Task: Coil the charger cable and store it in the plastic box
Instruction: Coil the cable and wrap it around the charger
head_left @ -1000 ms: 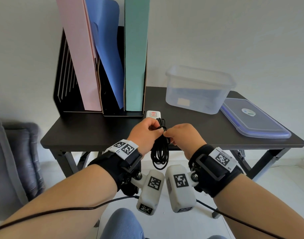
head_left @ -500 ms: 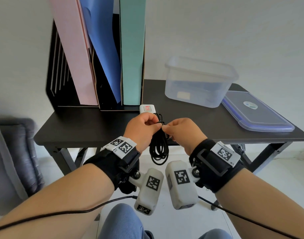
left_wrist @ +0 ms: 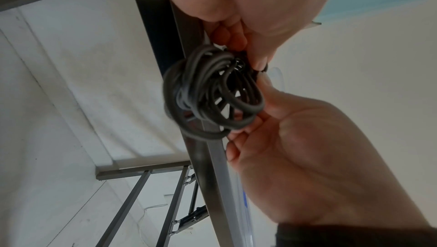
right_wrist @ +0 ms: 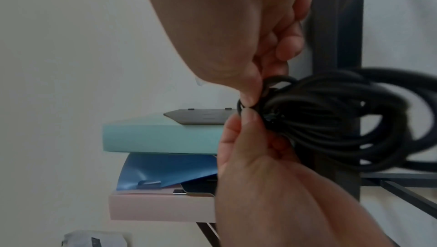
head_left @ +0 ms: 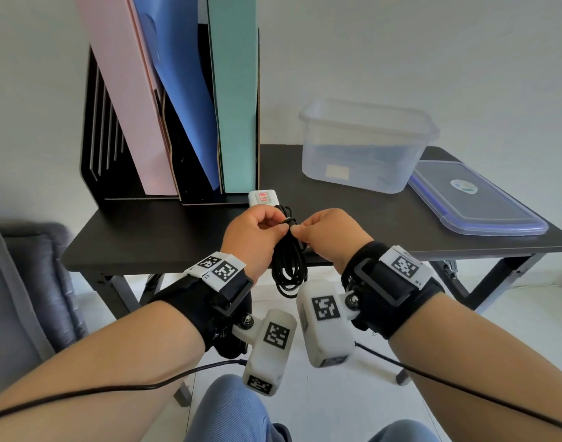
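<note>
Head view: left hand (head_left: 257,234) and right hand (head_left: 329,232) both pinch top of coiled black charger cable (head_left: 289,266) at table's (head_left: 177,237) front edge, w/ white adapter (head_left: 262,198) above left hand, plastic box (head_left: 365,145) open at rear right, lid (head_left: 474,199) beside it; left wrist: loops (left_wrist: 212,93) bunched, fingertips (left_wrist: 261,65) nipping one strand; right wrist: thumb & forefinger (right_wrist: 248,99) closed on a small turn — coiling looks near done, likely tucking the end; next: carry bundle w/o loosening to box.

A small home office corner: a black folding worktop (head_left: 184,237) against a plain white wall, a black slatted file rack (head_left: 104,148) holding pink, blue and mint folders, a grey upholstered chair (head_left: 21,282) at the left.
</note>
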